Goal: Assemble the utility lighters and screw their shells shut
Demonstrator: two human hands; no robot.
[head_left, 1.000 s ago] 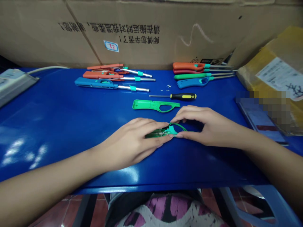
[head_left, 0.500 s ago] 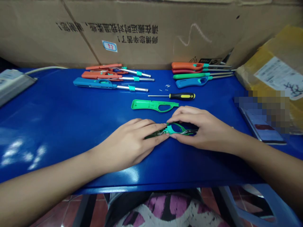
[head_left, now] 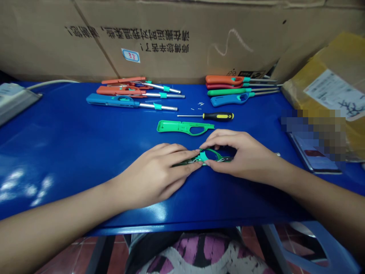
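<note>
An opened green gas lighter (head_left: 203,156) lies on the blue table, its inner parts and teal trigger showing. My left hand (head_left: 159,177) covers its handle end and pinches it near the trigger with thumb and finger. My right hand (head_left: 236,152) is closed round the other end, fingertips at the trigger and guard loop; much of the barrel is hidden under it. Just beyond my hands rests the loose green half shell (head_left: 176,126). Behind that lies a black and yellow screwdriver (head_left: 218,116), with several tiny screws (head_left: 201,104) close by.
Orange and blue lighters (head_left: 112,100) with metal barrels lie at the back left. More lighters (head_left: 225,80) sit at the back right. A large cardboard box (head_left: 171,19) walls off the far edge. On the right are a phone (head_left: 316,154) and a taped parcel (head_left: 339,49); a power strip (head_left: 17,101) stands left.
My right thumb has shifted slightly at the trigger. Both hands keep their hold on the green lighter; the whole view has drifted a little.
</note>
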